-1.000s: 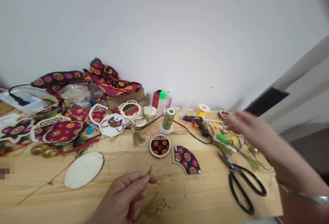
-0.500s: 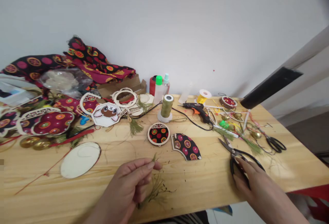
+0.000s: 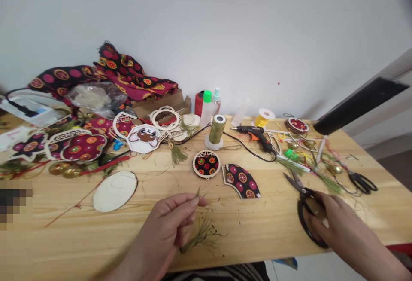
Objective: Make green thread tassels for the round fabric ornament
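Note:
Thumb and forefinger of my left hand (image 3: 170, 221) pinch a small tuft of olive thread (image 3: 198, 192), its tip poking up above them. Below these fingers, more olive threads (image 3: 206, 233) are spread on the wood among dark scraps. At the right, my right hand (image 3: 346, 223) is closed around the black handles of a pair of scissors (image 3: 303, 191). The blades lie parted near the tabletop, pointing away and left. Beyond my left hand are a round framed ornament (image 3: 207, 165) and a fan-shaped, fabric-covered piece (image 3: 243, 181).
A spool of olive thread (image 3: 217, 130) stands behind the ornament, with a glue gun (image 3: 254, 135) and its cord to the right. A second pair of scissors (image 3: 363, 182) lies far right. A pale oval disc (image 3: 115, 191) and patterned ornaments (image 3: 83, 147) occupy the left.
The view has turned a little left, so things sit further right. My right hand has shifted rightward on the scissors' handles. My left hand keeps its pinch.

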Tool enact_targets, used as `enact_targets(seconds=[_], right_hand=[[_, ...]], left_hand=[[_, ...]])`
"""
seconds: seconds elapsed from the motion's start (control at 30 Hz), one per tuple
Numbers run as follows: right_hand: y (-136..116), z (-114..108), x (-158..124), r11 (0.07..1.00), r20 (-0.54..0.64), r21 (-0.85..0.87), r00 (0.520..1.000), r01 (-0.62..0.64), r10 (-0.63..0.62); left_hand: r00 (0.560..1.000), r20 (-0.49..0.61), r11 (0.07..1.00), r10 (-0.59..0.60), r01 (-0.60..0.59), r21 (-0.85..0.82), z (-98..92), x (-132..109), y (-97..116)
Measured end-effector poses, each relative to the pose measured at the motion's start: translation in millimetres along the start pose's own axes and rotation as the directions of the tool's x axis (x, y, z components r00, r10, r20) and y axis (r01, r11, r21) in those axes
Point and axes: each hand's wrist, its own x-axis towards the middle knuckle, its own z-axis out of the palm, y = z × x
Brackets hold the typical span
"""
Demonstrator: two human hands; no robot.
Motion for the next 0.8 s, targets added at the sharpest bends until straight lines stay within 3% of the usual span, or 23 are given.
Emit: enact_targets(seconds=[0.1,0.2,0.27,0.4,0.47,0.53,0.57,0.63,0.7,0.73,0.8], right_hand=[[-0.5,-9.0,-0.8,1.0,-0.024,0.023,1.0,-0.005,0.005],[-7.9,-21.8,-6.5,1.0,-0.166,0.03,0.986,-0.001,0.006],[-20.9,-35.1,-12.3,0.997,-0.271,0.07,0.963,0.022,-0.002],[-63.2,-61.2,-20.8,0.958,-0.332,0.286,0.94,0.022,0.077],[-84.1,-65.9,-21.2,0.903,-0.207,0.43,0.974,0.01,0.088],[-100.3,-64.9,-20.6,0.804,0.019,0.593,0.999,-0.051,0.049],[-106.6,-63.5,-20.5,0.741,0.155,0.665,0.988,-0.094,-0.013],[-115.9,-61.4,-21.0,0.612,0.39,0.768,0.896,-0.19,-0.211],[-122.0,-62.4,-22.0,0.503,0.47,0.829,0.792,-0.245,-0.389],[-124.1,-64.0,-22.3,0.459,0.456,0.855,0.772,-0.241,-0.443],[-127.3,-67.8,-21.4,0.415,0.387,0.892,0.775,-0.178,-0.499]], left_hand=[[1.0,0.001,1.0,0.004,-0.004,0.014,-1.1,-0.7,-0.3],[1.0,0.0,1.0,0.012,-0.012,0.022,-1.4,-1.0,-0.4],[1.0,0.004,0.999,0.017,-0.017,0.027,-0.1,-0.5,0.2],[1.0,0.008,0.999,0.013,-0.014,0.04,4.2,1.2,1.8],[1.0,0.009,0.999,0.023,-0.023,0.036,5.2,1.3,2.2],[0.999,-0.005,0.999,0.035,-0.035,0.032,4.4,0.2,2.4],[0.999,-0.014,0.999,0.039,-0.039,0.032,3.6,-0.7,2.5],[0.999,-0.028,0.999,0.041,-0.04,0.031,1.7,-2.9,2.8],[0.999,-0.029,0.999,0.036,-0.035,0.031,0.6,-5.1,3.5],[0.999,-0.028,0.999,0.034,-0.033,0.034,0.6,-6.0,4.0],[0.999,-0.029,0.998,0.038,-0.036,0.046,1.6,-7.3,5.2]])
